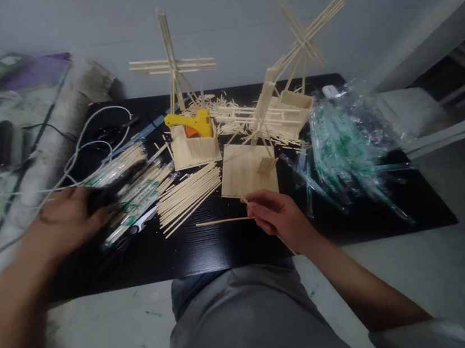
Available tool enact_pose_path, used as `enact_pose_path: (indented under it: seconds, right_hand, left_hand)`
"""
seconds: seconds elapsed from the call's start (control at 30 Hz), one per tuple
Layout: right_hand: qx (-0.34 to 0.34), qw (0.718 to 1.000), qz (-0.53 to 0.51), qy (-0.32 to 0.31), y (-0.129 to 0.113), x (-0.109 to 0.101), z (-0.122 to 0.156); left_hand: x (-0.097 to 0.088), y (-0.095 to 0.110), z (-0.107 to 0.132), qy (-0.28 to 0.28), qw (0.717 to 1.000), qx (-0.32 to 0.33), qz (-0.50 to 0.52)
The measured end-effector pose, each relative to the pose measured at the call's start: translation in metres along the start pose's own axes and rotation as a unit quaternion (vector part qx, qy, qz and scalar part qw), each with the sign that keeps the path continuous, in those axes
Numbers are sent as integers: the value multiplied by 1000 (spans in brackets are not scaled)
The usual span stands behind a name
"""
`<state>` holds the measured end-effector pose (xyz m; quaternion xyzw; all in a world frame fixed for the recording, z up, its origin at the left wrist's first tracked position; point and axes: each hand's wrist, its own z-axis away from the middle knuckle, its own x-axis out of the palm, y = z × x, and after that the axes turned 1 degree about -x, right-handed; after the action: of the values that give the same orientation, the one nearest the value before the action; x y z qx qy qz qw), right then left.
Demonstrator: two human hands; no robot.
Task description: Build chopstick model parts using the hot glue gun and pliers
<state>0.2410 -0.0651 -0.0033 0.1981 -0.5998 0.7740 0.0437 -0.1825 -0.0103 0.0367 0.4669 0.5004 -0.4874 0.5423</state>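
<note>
In the head view, much of the building appears already done. Three stick models stand on the black table (pixel 226 256): the left model (pixel 196 153) at the upper centre, with crossed arms and a box base; the right model (pixel 303 44) at the upper right, also crossed; and the front model (pixel 247 172) at the centre, on a flat panel. Material is still left: a fan of loose sticks (pixel 190 196) lies left of the centre, and packed sticks (pixel 135 208) lie beside it. The plastic wrappers (pixel 343 149) at the right suggest that many packs are used. The yellow glue gun (pixel 196 123) rests on the left model's base, out of the hands.

The right hand (pixel 278 216), at the centre, pinches a thin stick (pixel 245 200) between thumb and fingers. This stick is tilted; its upper tip comes out just beside the lower edge of the front panel, and its other end shows below the palm. A single stick (pixel 223 221) lies flat, with its right end near these fingers; whether they touch it, one cannot tell.

The left hand (pixel 66 217), at the left, is blurred, near a dark object (pixel 102 198); its grip cannot be told.
</note>
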Motion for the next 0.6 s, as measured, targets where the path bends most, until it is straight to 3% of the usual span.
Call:
enact_pose_path:
  seconds: [0.07, 0.17, 0.27, 0.37, 0.47, 0.6]
  right_hand:
    - [-6, 1000, -7, 0, 0, 3, 0]
    - [-10, 1000, -18, -12, -2, 10, 0]
    - [-16, 999, -26, -27, -6, 17, 3]
    - [-19, 999, -15, -32, -10, 22, 7]
    - [-31, 999, 5, -30, -15, 23, 11]
    - [-43, 998, 29, -24, -16, 19, 14]
  left_hand:
    - [-9, 17, 13, 2, 1000, -2, -12]
    - [-15, 55, 41, 32, 992, -7, 122]
    - [-4, 97, 69, 1, 968, 85, 236]
    - [16, 128, 89, -18, 948, 155, 279]
    - [34, 143, 100, -2, 938, 198, 286]
    - [45, 146, 105, -9, 938, 199, 284]
